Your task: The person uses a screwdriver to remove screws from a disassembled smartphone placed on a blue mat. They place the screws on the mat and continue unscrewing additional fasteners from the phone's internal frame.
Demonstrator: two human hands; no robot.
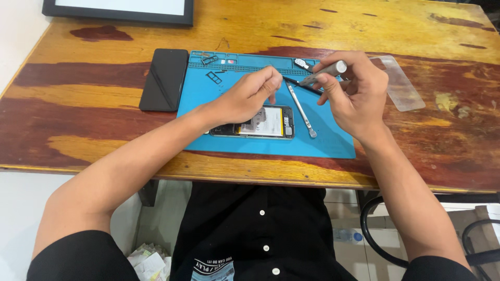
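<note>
Opened phone [265, 122] lies on the near part of the blue mat [333, 143], back cover off and battery exposed; judge it light, stiff but fragile, so hold it by the frame edges, not the internals. Your left hand [247, 96] rests over its left end, fingertips pinched together. Beyond it, your right hand [354, 93] pinches a slim metal tool [325, 70], likely slippery; a spudger [301, 110] lies between.

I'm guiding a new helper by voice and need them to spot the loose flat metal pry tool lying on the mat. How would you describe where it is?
Start at the blue work mat in the middle of the wooden table. On it lies an opened phone with its insides showing; just right of that, between the two hands, rests the metal pry tool. It is thin, silver and untouched, unlike the thicker grey tool in the right hand.
</note>
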